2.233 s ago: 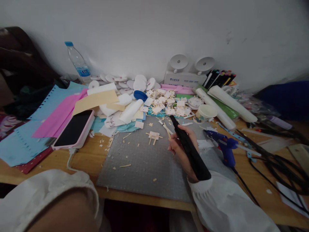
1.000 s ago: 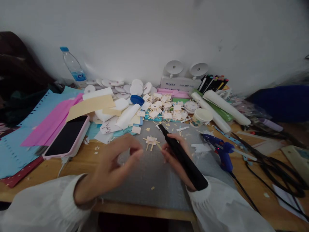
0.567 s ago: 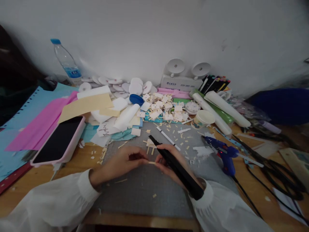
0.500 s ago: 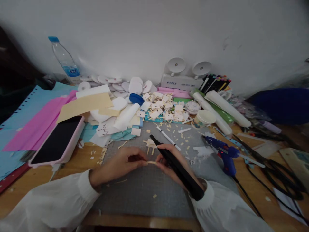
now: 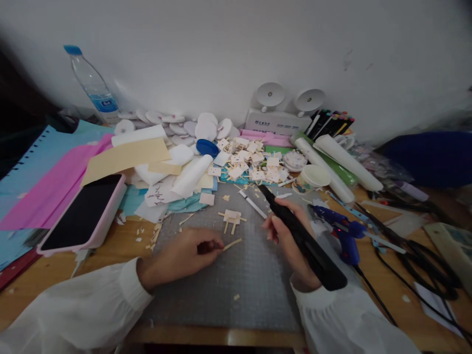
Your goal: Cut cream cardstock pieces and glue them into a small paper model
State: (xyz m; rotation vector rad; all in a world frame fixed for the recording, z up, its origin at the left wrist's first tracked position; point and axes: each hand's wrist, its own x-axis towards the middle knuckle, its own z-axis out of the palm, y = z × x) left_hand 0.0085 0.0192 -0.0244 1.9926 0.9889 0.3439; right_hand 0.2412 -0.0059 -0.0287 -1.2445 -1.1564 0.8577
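Note:
Thumb and fingertips of my left hand (image 5: 188,253) pinch a thin pale paper strip (image 5: 233,244), which sticks out to the right over the grey cutting mat (image 5: 254,300). My right hand (image 5: 291,236) is wrapped round a black utility knife (image 5: 306,241), its narrow tip pointing up and left, away from the strip. On the mat between the hands lies a small paper figure (image 5: 232,217) with thin arms and legs. Beyond it is a white pen (image 5: 252,204), partly behind the knife. Small paper scraps are scattered around.
A heap of similar paper figures (image 5: 243,160) lies at the back. To the left are a phone (image 5: 84,211), coloured paper (image 5: 55,182) and a water bottle (image 5: 94,86). On the right sit a paper cup (image 5: 311,179), a blue glue gun (image 5: 344,236) and black scissors (image 5: 424,265).
My right hand has let go of the strip and moved up and right with the knife. The strip stays in my left hand, its free end now exposed.

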